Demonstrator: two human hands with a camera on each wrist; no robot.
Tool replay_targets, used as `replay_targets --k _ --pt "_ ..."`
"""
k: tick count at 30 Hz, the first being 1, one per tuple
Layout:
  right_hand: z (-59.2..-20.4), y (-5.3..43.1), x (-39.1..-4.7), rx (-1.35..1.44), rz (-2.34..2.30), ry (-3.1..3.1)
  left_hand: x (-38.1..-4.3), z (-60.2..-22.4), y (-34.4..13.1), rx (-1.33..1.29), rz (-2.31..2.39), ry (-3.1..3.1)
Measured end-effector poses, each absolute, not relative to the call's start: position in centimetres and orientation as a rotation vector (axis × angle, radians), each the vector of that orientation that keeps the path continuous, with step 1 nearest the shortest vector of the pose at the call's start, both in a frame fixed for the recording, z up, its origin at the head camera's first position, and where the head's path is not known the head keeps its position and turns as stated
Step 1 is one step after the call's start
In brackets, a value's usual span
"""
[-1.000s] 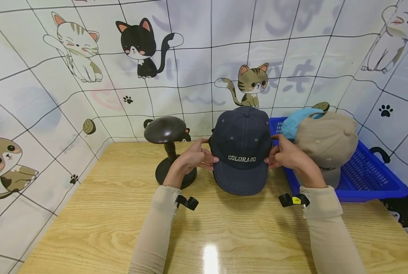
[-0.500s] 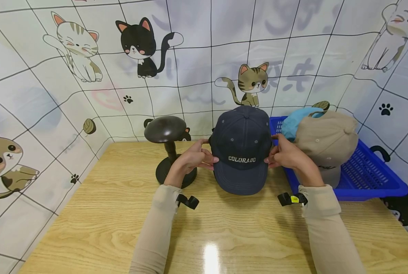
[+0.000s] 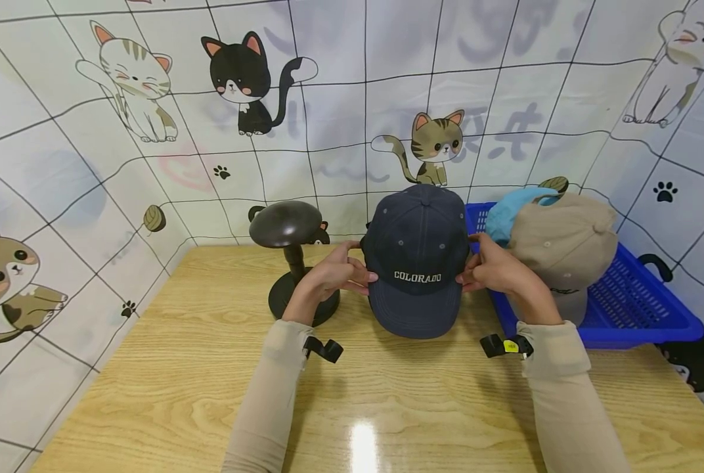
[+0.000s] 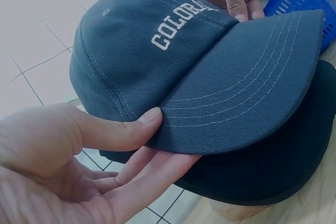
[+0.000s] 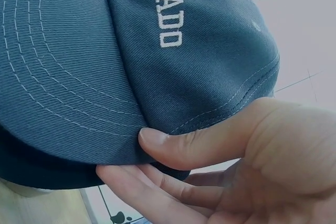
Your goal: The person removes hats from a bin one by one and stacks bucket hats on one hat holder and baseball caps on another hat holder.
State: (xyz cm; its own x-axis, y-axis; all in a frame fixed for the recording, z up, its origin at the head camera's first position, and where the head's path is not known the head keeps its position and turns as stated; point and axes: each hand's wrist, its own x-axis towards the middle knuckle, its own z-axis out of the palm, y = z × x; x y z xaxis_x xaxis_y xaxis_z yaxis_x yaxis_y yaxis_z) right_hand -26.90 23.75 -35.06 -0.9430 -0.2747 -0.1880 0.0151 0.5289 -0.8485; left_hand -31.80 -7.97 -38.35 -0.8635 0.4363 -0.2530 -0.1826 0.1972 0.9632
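Note:
A navy baseball cap [image 3: 416, 226] with white COLORADO lettering faces me, brim toward the front. My left hand [image 3: 335, 270] pinches its left side where brim meets crown, thumb on top and fingers below. On the opposite side, my right hand [image 3: 494, 266] pinches the matching corner the same way. Directly under the navy brim, the left wrist view shows a second, darker cap brim [image 4: 257, 174]. The right wrist view also shows that dark brim [image 5: 47, 169] below. What supports the caps is mostly hidden.
To the left stands a dark hat stand [image 3: 286, 225] with a round base. At right, a blue plastic basket [image 3: 641, 295] holds a beige cap [image 3: 561, 240] and a light-blue cap [image 3: 506, 210]. A cat-patterned cloth wall [image 3: 340, 151] rises behind the wooden table [image 3: 169, 368].

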Motion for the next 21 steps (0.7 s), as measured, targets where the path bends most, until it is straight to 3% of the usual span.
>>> replay_targets --k 21 --pt "-34.85 23.71 -26.83 -0.222 -1.369 2.48 -31.42 -37.92 -7.88 0.25 1.696 2.034"
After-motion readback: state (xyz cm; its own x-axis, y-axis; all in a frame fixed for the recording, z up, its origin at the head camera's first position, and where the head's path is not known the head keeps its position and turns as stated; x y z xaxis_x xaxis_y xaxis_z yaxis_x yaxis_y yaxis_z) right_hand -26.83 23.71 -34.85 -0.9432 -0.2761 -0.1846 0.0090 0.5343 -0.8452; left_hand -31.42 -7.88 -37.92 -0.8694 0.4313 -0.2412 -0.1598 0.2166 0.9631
